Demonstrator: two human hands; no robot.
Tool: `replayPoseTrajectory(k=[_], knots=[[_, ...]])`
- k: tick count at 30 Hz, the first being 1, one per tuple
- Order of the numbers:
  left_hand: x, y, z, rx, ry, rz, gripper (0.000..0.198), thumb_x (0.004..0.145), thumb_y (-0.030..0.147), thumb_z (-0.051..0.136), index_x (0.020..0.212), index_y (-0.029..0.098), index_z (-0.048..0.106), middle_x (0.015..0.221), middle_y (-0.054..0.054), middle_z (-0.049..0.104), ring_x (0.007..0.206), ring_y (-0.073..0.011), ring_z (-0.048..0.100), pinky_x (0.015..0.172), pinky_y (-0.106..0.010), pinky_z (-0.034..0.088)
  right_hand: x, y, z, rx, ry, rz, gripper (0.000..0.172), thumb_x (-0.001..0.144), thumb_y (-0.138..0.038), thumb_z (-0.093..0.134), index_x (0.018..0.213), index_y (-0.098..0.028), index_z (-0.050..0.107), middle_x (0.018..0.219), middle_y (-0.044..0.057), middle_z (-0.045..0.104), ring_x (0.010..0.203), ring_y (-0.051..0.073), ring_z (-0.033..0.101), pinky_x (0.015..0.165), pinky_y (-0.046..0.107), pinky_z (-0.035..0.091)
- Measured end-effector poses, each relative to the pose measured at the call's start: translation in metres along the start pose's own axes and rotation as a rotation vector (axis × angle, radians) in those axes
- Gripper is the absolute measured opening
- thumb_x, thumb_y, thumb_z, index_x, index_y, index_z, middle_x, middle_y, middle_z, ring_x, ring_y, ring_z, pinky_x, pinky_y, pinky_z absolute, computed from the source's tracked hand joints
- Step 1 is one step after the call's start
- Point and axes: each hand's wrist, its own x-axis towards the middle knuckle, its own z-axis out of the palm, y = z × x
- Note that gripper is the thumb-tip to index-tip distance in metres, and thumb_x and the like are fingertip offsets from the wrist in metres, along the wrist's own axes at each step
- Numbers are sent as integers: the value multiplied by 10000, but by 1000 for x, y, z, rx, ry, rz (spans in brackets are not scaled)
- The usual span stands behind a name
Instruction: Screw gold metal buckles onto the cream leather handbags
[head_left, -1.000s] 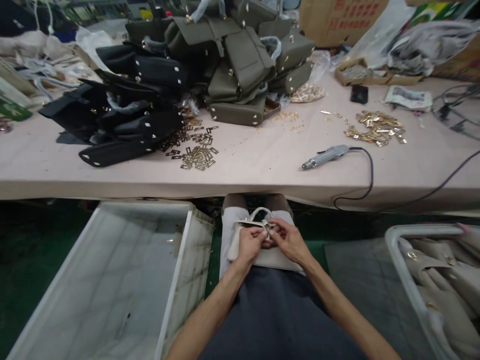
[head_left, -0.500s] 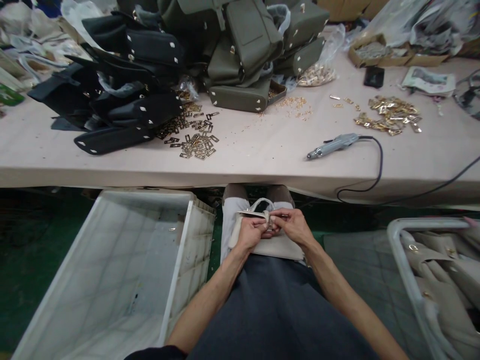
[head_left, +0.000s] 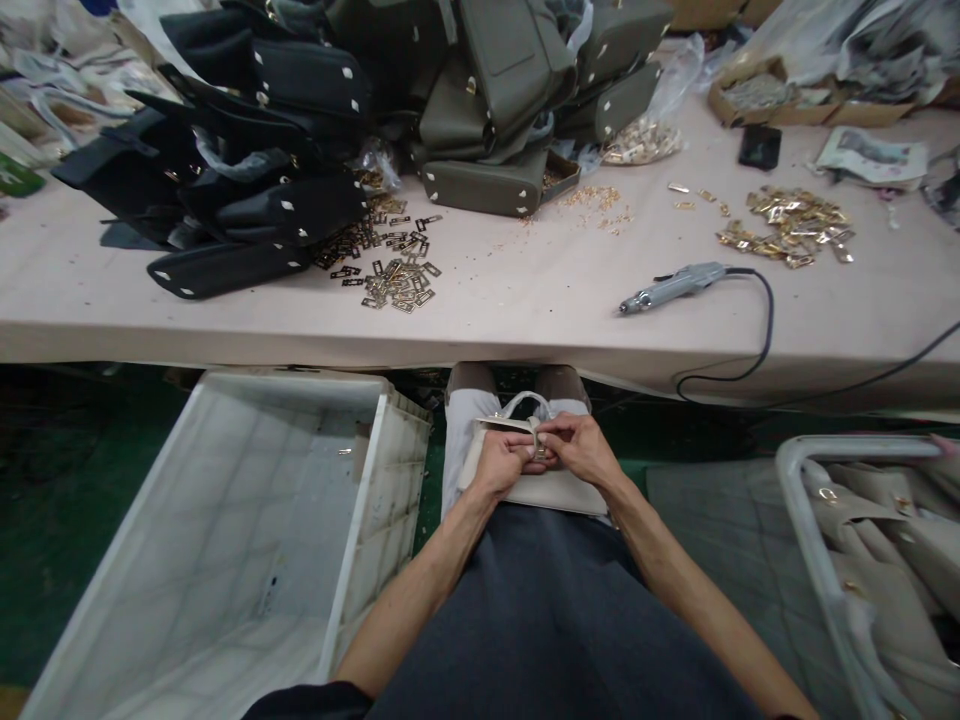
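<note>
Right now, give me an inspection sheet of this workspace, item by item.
Surface: pale table, crowded toward the back.
Things in hand: pale bag on the lap.
Clutter: piled black bags and dark green bags; gold pieces heaped loose.
Hands: left hand and right hand close together, pinching the bag near its top; finer detail there is too small to tell.
Cables: dark cable from the power tool, dipping over the table's front edge.
Surroundings: white bin at left; second bin, holding pale bags, at right.

Cream handbag (head_left: 559, 492) on my lap (head_left: 459, 408), pale handle (head_left: 525, 398) arching at far side; I pinch narrow strap (head_left: 536, 437) midway.
</note>
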Motion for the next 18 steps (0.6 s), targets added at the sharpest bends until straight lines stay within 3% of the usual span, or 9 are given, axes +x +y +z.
replayPoseTrajectory(k=[11, 18], knots=[[-4, 7, 2, -58, -14, -39, 410, 643, 341, 900, 879, 27, 781, 780, -165, 780, 740, -287, 782, 774, -438, 647, 2, 7, 2, -221, 80, -70, 173, 789, -315, 703, 868, -209, 816, 814, 65, 730, 700, 191, 642, 636, 287, 495], [0, 1, 7, -44, 116, -44, 400, 625, 336, 920, 849, 42, 768, 705, -129, 760, 605, -231, 744, 636, -360, 637, 0, -2, 7, -308, 119, -107, 138, 784, -253, 675, 823, -223, 803, 800, 62, 722, 731, 199, 646, 663, 304, 480]])
